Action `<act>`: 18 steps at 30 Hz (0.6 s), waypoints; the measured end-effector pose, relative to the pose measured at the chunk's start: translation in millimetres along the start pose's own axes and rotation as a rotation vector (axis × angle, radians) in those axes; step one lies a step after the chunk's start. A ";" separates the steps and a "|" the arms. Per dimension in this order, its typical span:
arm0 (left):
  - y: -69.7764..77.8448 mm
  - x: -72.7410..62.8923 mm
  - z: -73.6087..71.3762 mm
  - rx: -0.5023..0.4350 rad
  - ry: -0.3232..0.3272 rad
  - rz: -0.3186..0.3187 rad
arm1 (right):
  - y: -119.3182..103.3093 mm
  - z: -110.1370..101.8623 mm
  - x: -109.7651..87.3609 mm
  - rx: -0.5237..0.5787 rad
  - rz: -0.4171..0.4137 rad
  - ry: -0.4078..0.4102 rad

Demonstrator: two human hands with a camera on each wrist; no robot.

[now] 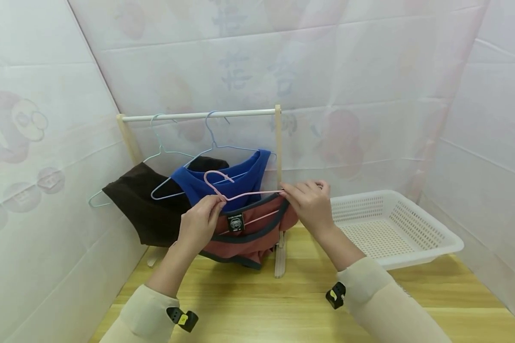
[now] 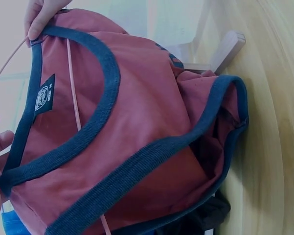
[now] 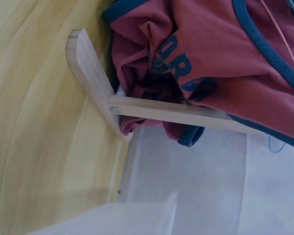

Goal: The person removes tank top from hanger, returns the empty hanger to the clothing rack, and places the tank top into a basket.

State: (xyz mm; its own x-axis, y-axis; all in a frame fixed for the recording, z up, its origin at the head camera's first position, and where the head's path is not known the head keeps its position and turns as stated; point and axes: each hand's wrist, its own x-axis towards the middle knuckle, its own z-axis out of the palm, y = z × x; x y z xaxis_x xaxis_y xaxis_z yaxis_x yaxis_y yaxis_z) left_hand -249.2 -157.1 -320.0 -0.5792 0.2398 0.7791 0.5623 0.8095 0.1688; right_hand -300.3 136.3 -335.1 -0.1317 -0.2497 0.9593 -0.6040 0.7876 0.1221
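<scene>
A pink clothes hanger (image 1: 253, 193) is inside a dusty-red top with dark blue trim (image 1: 257, 240); its hook points up and its lower bar crosses the neck opening. Near the base of the hook, my left hand (image 1: 199, 221) pinches the hanger beside the neckline. My right hand (image 1: 309, 202) pinches the top's shoulder, where the hanger's arm meets the fabric. In the left wrist view, a black label (image 2: 44, 98) shows inside the neck, and the top (image 2: 147, 107) hangs in loose folds. Dark lettering on the top (image 3: 178, 63) appears in the right wrist view.
Behind the top stands a rack with a white rail (image 1: 197, 115) and wooden posts. A blue garment (image 1: 223, 181) and a dark brown garment (image 1: 150, 200) hang there on blue hangers. A white perforated basket (image 1: 416, 255) stands at right on the wooden table (image 1: 249, 305).
</scene>
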 end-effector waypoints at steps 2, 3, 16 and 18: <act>0.2 -0.3 0.0 0.001 0.004 0.001 | 0.6 -1.7 -0.1 0.028 0.047 -0.015; 0.2 -0.5 -0.1 0.000 0.007 0.002 | 0.8 -2.5 0.0 0.041 0.067 -0.024; 2.8 0.5 -1.7 -0.025 0.035 0.000 | 7.4 -8.2 -1.0 0.196 0.165 -0.091; 3.9 0.5 -2.2 -0.025 0.038 0.007 | 8.6 -8.2 -2.1 0.204 0.165 -0.098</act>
State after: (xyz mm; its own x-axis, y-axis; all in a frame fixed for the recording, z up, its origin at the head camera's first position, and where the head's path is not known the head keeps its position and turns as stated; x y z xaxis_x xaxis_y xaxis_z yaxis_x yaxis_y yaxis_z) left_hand -246.0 -155.1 -317.6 -0.5529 0.2245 0.8024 0.5808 0.7944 0.1780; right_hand -298.8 148.2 -334.0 -0.3111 -0.1885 0.9315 -0.7126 0.6947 -0.0974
